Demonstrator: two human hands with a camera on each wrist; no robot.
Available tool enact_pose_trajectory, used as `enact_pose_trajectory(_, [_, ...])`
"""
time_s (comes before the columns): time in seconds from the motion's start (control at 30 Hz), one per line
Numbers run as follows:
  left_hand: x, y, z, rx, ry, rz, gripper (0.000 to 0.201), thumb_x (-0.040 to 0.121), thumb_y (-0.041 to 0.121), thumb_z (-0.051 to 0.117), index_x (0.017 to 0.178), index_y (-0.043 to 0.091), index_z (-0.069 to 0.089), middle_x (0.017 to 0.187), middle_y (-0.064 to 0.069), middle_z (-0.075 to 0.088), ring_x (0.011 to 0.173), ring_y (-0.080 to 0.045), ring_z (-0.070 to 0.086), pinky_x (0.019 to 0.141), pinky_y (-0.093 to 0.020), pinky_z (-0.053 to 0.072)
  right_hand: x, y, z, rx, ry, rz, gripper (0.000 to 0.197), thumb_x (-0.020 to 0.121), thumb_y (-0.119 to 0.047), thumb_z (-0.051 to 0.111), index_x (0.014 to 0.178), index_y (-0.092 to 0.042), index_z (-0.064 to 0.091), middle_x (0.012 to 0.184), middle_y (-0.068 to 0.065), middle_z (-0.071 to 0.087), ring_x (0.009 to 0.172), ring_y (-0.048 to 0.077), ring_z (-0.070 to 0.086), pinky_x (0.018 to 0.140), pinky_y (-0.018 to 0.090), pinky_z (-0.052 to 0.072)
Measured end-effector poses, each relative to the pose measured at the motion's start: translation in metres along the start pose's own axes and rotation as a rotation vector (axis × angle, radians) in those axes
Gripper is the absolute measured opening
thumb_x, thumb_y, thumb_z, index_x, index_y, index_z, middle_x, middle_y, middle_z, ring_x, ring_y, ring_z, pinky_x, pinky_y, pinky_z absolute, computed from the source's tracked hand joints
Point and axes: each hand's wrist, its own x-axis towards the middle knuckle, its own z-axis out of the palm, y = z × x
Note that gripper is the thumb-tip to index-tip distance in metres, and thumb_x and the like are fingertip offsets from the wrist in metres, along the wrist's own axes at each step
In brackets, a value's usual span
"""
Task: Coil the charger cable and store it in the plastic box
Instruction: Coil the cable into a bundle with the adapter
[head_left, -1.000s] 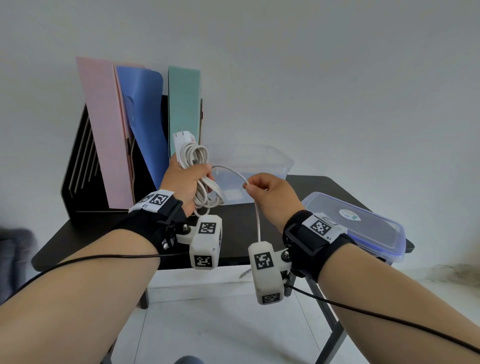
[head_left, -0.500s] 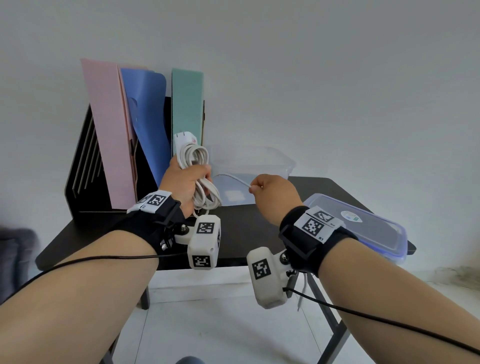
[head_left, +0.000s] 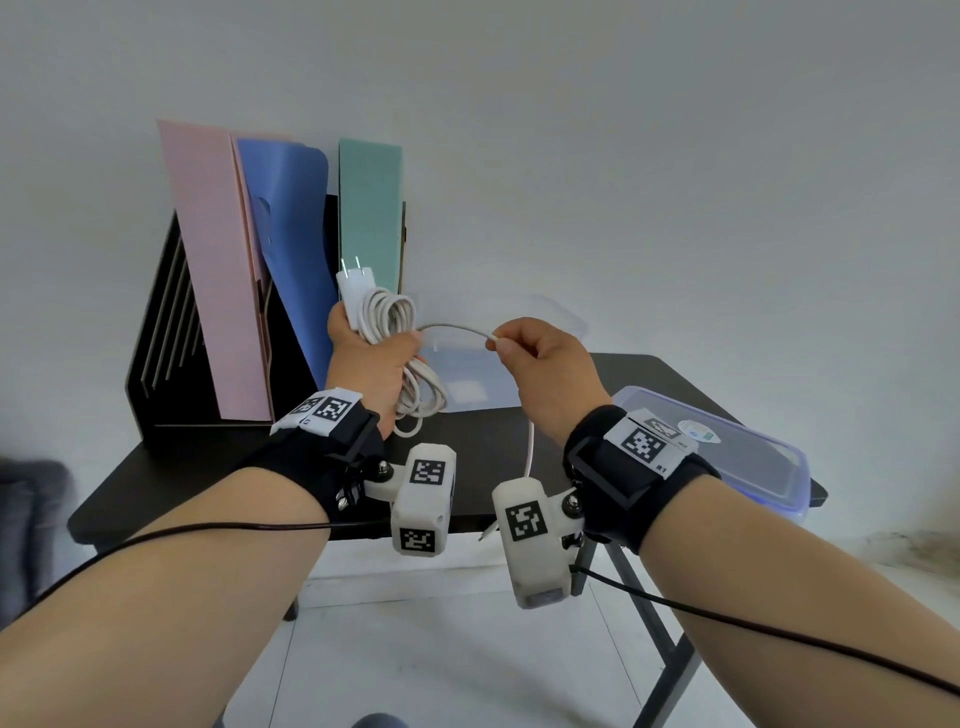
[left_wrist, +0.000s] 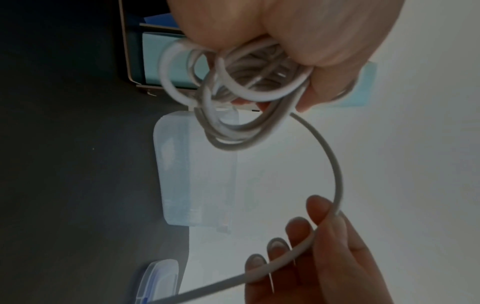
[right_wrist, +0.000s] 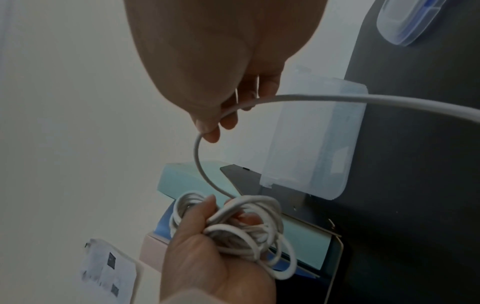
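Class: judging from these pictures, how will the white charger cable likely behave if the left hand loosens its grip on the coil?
The charger cable looks floppy: its free end hangs limp below the right hand. The loops in the left hand are uneven and untied, so they would probably spring apart. The plug end is likely heavier and would drop first.

Black table (head_left: 649, 374) bears file rack (head_left: 156, 358), clear plastic box (head_left: 561, 322) (seemingly empty), lid (head_left: 753, 467).

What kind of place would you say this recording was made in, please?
Probably a home office or study corner: a small black table against a plain white wall, a black file rack holding coloured folders, and a lidless plastic box.
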Motion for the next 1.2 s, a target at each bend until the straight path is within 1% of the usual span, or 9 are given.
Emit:
enact_pose_trajectory(0.23, [-0.001,-0.002,-0.001,0.087,-0.064,-0.031,0.046,0.064,0.015,0.073,0.102,0.030,0.052,0.103,-0.016,0.066,0.084,-0.033,0.065,0.084,-0.055,0.055,-0.002,-0.004,0.001,0.074,-0.019,-0.003,0.019,0.095,-0.017,0.048,0.086,-0.021,0.063,0.074,-0.001,0.053,0.065,0.012,0.043,0.049,0.006,0.034])
enact_pose_trajectory(0.4, [0.001,-0.007,-0.004,0.115,-0.161,-0.104,0.072,0.049,0.024,0.075,0.116,0.012,0.052,0.103,-0.024,0.069,0.071,-0.030,0.064,0.065,-0.037,0.053,0.003,-0.001,-0.001,0.060,0.042,0.045,0.016,0.093,-0.023,0.053,0.086,-0.018,0.067,0.068,-0.005,0.055,0.056,0.006,0.043,0.047,0.005,0.036])
enact_pose_trajectory(0.53, [-0.002,-0.013,-0.002,0.123,-0.227,-0.132,0.062,0.065,0.014,0.072,0.121,0.005,0.050,0.093,-0.018,0.073,0.064,-0.024,0.065,0.064,-0.035,0.052,0.008,-0.001,0.000,-0.006,0.067,0.037,0.018,0.092,-0.022,0.054,0.082,-0.015,0.067,0.068,-0.005,0.060,0.054,0.002,0.047,0.054,0.011,0.039])
enact_pose_trajectory(0.6, [-0.003,-0.014,0.000,0.129,-0.278,-0.128,0.055,0.062,0.017,0.077,0.111,0.006,0.055,0.089,-0.018,0.071,0.064,-0.025,0.063,0.063,-0.036,0.051,0.009,0.001,0.000,-0.018,0.073,0.038,0.019,0.091,-0.022,0.054,0.077,-0.017,0.065,0.066,-0.006,0.060,0.047,-0.003,0.048,0.050,0.008,0.038])
enact_pose_trajectory(0.7, [-0.003,-0.015,0.001,0.091,-0.339,-0.136,0.020,0.077,0.012,0.073,0.091,0.012,0.059,0.077,-0.013,0.067,0.057,-0.018,0.061,0.060,-0.033,0.049,0.008,0.004,-0.001,-0.046,0.070,0.050,0.019,0.090,-0.021,0.054,0.075,-0.016,0.065,0.064,-0.009,0.061,0.043,-0.009,0.048,0.046,0.004,0.037])
enact_pose_trajectory(0.87, [-0.006,-0.015,0.006,-0.002,-0.331,-0.175,0.039,0.067,0.016,0.078,0.100,0.009,0.057,0.079,-0.014,0.065,0.056,-0.016,0.063,0.047,-0.025,0.048,0.003,0.002,0.000,-0.090,0.008,0.043,0.019,0.089,-0.021,0.054,0.080,-0.010,0.067,0.067,-0.007,0.063,0.053,0.000,0.049,0.048,0.005,0.039])
enact_pose_trajectory(0.93, [-0.008,-0.014,0.008,-0.026,-0.340,-0.187,0.059,0.056,0.021,0.081,0.107,0.006,0.056,0.076,-0.012,0.066,0.059,-0.018,0.063,0.051,-0.028,0.049,0.001,-0.001,0.004,-0.091,-0.038,0.027,0.017,0.088,-0.021,0.057,0.077,-0.013,0.067,0.067,-0.005,0.062,0.052,0.003,0.047,0.051,0.013,0.041])
enact_pose_trajectory(1.1, [-0.013,-0.011,0.018,-0.075,-0.455,-0.171,0.040,0.060,0.014,0.082,0.093,0.008,0.060,0.078,-0.014,0.068,0.073,-0.028,0.069,0.069,-0.040,0.057,-0.005,-0.007,0.014,-0.104,-0.151,-0.015,0.011,0.084,-0.009,0.057,0.077,-0.005,0.065,0.065,0.002,0.062,0.057,0.011,0.053,0.057,0.025,0.048])
enact_pose_trajectory(1.2, [-0.015,-0.011,0.022,-0.065,-0.413,-0.143,0.029,0.067,0.013,0.078,0.091,0.012,0.062,0.082,-0.016,0.068,0.078,-0.032,0.067,0.081,-0.046,0.054,-0.007,-0.006,0.013,-0.059,-0.155,-0.024,0.017,0.086,-0.012,0.058,0.071,-0.019,0.061,0.060,-0.005,0.058,0.054,0.007,0.051,0.055,0.022,0.045])
